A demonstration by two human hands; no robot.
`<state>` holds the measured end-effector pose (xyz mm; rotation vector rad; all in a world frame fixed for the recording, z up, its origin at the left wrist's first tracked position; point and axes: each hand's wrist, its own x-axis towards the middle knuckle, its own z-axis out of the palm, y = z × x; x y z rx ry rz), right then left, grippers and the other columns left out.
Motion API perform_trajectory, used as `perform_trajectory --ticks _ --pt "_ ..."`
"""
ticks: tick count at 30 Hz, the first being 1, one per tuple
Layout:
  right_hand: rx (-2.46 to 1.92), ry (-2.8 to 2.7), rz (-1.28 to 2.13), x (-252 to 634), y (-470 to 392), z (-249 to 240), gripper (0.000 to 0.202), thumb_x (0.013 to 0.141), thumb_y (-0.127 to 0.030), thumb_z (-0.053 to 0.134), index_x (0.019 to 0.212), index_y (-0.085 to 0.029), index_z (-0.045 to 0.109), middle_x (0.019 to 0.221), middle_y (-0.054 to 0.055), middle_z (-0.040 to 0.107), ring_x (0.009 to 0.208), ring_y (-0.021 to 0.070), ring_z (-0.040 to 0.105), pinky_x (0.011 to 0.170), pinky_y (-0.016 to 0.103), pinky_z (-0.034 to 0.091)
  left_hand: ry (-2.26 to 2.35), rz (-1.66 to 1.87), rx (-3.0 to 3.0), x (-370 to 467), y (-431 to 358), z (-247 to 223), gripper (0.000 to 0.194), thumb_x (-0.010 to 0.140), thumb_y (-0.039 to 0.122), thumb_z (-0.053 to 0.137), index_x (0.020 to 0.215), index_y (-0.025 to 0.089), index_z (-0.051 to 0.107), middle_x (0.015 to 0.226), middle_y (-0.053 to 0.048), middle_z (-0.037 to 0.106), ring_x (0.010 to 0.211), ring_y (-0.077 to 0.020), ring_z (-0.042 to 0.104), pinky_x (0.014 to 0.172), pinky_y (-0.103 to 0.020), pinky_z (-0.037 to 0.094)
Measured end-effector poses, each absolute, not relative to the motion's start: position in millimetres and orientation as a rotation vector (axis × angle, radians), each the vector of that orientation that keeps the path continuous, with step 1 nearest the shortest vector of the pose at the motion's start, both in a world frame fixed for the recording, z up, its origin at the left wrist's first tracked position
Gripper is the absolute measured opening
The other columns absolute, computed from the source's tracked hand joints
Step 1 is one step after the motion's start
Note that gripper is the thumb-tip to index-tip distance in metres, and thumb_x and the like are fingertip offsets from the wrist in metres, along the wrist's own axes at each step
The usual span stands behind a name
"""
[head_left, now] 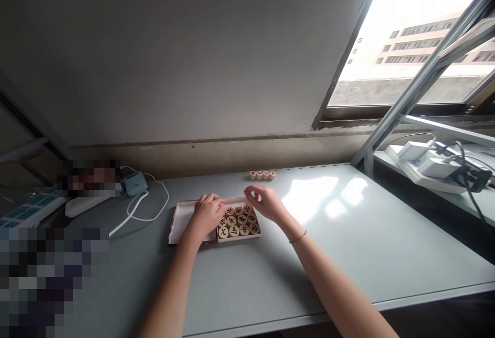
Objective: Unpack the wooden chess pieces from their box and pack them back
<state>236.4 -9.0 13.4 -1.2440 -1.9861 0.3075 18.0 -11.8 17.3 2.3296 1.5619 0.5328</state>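
Observation:
A shallow box [240,238] holds rows of round wooden pieces [233,231] marked with black and red characters. Its lid [181,222], pale inside with a reddish rim, lies against the box's left side. Over the lid and the box's left edge rests my left hand [209,211], fingers bent; whether it grips anything is hidden. My right hand [264,201] is above the box's far right corner, fingers curled together, and what they hold, if anything, is too small to tell. Beyond the box, several round pieces [262,175] stand in a short row on the grey table [328,255].
A light blue case [134,183] and a looped white cable [133,214] lie at the left, near a power strip [31,206]. White adapters [436,167] sit on a surface at the right. Metal posts rise at both sides, with a wall behind the table.

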Motion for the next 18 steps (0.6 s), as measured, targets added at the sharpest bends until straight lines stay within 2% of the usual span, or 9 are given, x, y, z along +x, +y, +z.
perform_trajectory --ticks 2,4,8,11,13,15,18 --pt "-1.199 -2.108 0.265 220 -14 11 0.022 0.092 -0.028 0.048 0.082 -0.020 0.066 0.078 0.005 0.068 0.074 0.0178 0.058 0.065 0.029 0.046 1.604 0.457 2.288 14 -13 21 0.035 0.090 0.028 0.039 0.087 0.026 0.074 0.107 -0.004 0.064 0.100 -0.0246 0.052 0.093 -0.040 0.043" --pt "-1.166 -2.193 0.201 210 -16 5 0.028 0.093 -0.030 0.049 0.074 -0.020 0.066 0.072 0.005 0.067 0.075 0.0186 0.057 0.069 0.031 0.046 1.585 0.393 2.247 12 -15 26 0.034 0.089 0.030 0.040 0.084 0.027 0.074 0.111 -0.003 0.062 0.102 -0.0243 0.052 0.095 -0.040 0.042" --pt "-1.150 -2.251 0.187 207 -15 -4 0.038 0.094 -0.030 0.047 0.060 -0.020 0.061 0.062 0.004 0.061 0.065 0.0170 0.053 0.065 0.030 0.045 1.511 0.357 2.226 10 -19 33 0.029 0.087 0.030 0.043 0.091 0.025 0.071 0.114 -0.004 0.061 0.107 -0.0246 0.052 0.097 -0.039 0.041" --pt "-1.184 -2.225 0.269 212 -16 -6 0.038 0.095 -0.029 0.045 0.062 -0.021 0.061 0.064 0.003 0.061 0.062 0.0161 0.053 0.060 0.029 0.045 1.460 0.363 2.235 9 -18 34 0.027 0.087 0.030 0.044 0.093 0.025 0.069 0.108 -0.004 0.065 0.106 -0.0246 0.053 0.096 -0.038 0.041" --pt "-1.193 -2.194 0.293 215 -17 -5 0.031 0.095 -0.028 0.045 0.073 -0.021 0.066 0.070 0.004 0.064 0.066 0.0167 0.056 0.062 0.030 0.047 1.452 0.387 2.243 8 -17 35 0.024 0.087 0.030 0.044 0.091 0.024 0.068 0.102 -0.004 0.068 0.104 -0.0245 0.055 0.093 -0.038 0.043" --pt "-1.179 -2.154 0.245 216 -19 -1 0.020 0.094 -0.027 0.048 0.093 -0.022 0.068 0.084 0.005 0.067 0.077 0.0189 0.060 0.069 0.033 0.050 1.458 0.500 2.243 9 -16 36 0.022 0.087 0.030 0.045 0.089 0.023 0.066 0.096 -0.004 0.068 0.099 -0.0235 0.057 0.090 -0.036 0.044" --pt "-1.096 -2.138 0.141 213 -24 7 0.029 0.090 -0.028 0.055 0.119 -0.024 0.058 0.110 0.009 0.065 0.098 0.0237 0.060 0.080 0.039 0.051 1.417 0.755 2.088 15 -15 36 0.021 0.087 0.034 0.047 0.094 0.022 0.063 0.093 -0.003 0.068 0.089 -0.0199 0.061 0.082 -0.031 0.046"
